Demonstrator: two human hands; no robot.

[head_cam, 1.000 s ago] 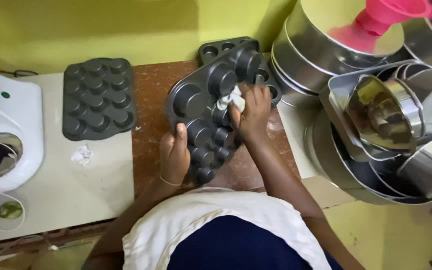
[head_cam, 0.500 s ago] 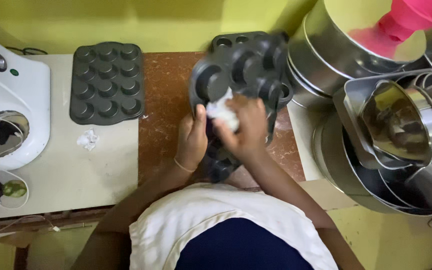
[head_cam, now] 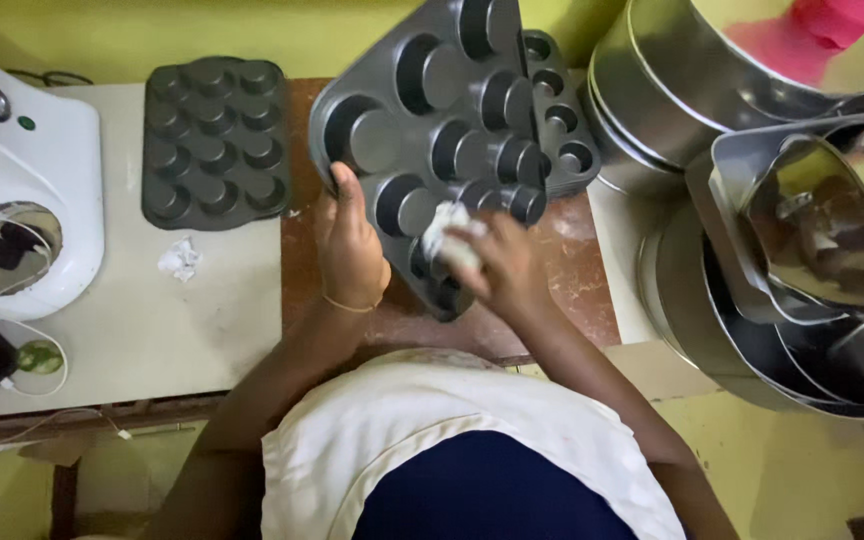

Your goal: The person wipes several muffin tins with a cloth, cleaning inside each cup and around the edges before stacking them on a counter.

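So here we've got the muffin tin [head_cam: 432,130] lifted and tipped up toward us, way steeper than it sat a second ago when it was lying closer to flat over the brown surface [head_cam: 572,290]. Our left hand [head_cam: 350,245] is clamped on the tin's near-left edge, thumb hooked over the rim, fingers presumably behind it. Our right hand [head_cam: 500,268] is closed around a wad of white paper [head_cam: 449,232] and it's pressed into one of the cups in the bottom row. A second back that wad was working a cup higher up the tin, so it has moved down to the near end. We'd guess most cups have had their rub and this is one of the last ones.

A second muffin tin [head_cam: 215,140] lies flat on the pale surface to the left, apart from us, with a small crumpled scrap [head_cam: 180,260] just below it. A third dark tin [head_cam: 564,130] peeks out behind the held one. White mixer [head_cam: 27,170] far left, stacked steel pans [head_cam: 752,200] on the right.
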